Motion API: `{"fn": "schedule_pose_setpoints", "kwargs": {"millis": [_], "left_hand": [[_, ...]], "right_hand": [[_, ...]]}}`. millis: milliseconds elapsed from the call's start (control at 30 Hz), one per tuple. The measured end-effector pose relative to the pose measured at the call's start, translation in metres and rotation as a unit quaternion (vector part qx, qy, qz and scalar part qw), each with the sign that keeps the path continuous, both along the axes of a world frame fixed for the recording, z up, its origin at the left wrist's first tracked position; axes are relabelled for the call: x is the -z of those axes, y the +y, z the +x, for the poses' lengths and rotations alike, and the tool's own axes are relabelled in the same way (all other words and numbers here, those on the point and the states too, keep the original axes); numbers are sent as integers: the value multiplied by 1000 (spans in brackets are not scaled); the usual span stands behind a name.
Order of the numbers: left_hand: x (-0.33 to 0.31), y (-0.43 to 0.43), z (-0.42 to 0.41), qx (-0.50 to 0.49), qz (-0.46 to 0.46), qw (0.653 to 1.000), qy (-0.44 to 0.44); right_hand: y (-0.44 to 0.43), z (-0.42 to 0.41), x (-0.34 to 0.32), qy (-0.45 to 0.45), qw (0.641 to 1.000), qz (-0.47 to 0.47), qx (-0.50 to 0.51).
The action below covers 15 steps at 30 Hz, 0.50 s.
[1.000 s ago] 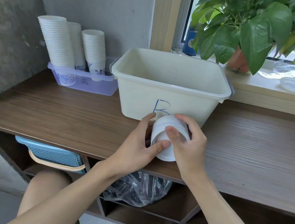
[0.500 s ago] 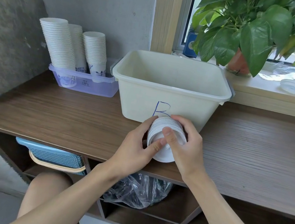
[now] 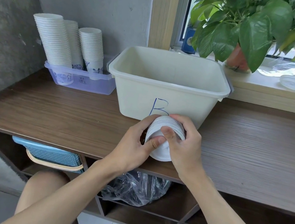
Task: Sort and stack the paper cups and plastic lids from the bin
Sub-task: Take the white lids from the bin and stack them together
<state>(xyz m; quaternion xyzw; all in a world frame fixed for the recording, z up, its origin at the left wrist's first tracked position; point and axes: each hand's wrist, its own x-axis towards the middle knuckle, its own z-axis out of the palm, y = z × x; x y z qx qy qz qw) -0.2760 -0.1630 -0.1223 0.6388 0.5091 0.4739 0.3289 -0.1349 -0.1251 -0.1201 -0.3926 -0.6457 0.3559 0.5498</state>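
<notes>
Lid stack: I see a white stack of lids (image 3: 167,129) held on its side just above the near edge of the wooden counter (image 3: 255,142), right in front of the bin. Its ribbed edges show on top; the far end and most of the underside are hidden behind my fingers, so I can't count the pieces.
Left hand: my left hand (image 3: 134,147) wraps the stack's left side, thumb pressed on the near flat face.
Right hand: my right hand (image 3: 186,146) grips the right side, thumb laid across the top, closed on the same stack. The two hands are together, thumbs nearly touching.
Bin: the cream bin (image 3: 168,88), marked with a blue "B", stands just behind the stack. The part of its inside I can see looks bare; the near floor is hidden by its front wall, and the letter's lower part is covered by the lids.
Paper cups: three tall cup stacks (image 3: 66,42) stand far left in a clear purple tray (image 3: 88,83); the blue print on the lowest cups is blurred through the plastic.
Windowsill: a potted plant (image 3: 256,26) is cut off at the top, and clear plastic lids (image 3: 293,82) far right are hard to make out.
Below the counter: a blue basket (image 3: 52,156) and a crumpled clear bag (image 3: 135,188) are partly hidden by the shelf and my arms.
</notes>
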Motion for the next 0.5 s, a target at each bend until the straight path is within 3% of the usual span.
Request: {"fn": "schedule_pose_setpoints", "kwargs": {"millis": [167, 367, 500], "left_hand": [[-2, -1, 1, 7, -13, 1000, -7], [-4, -4, -3, 2, -11, 1000, -18], [-7, -3, -2, 13, -40, 999, -32]], "right_hand": [[-1, 3, -4, 64, 997, -33, -8], [0, 2, -3, -1, 997, -26, -66], [1, 3, -3, 8, 999, -23, -28]]}}
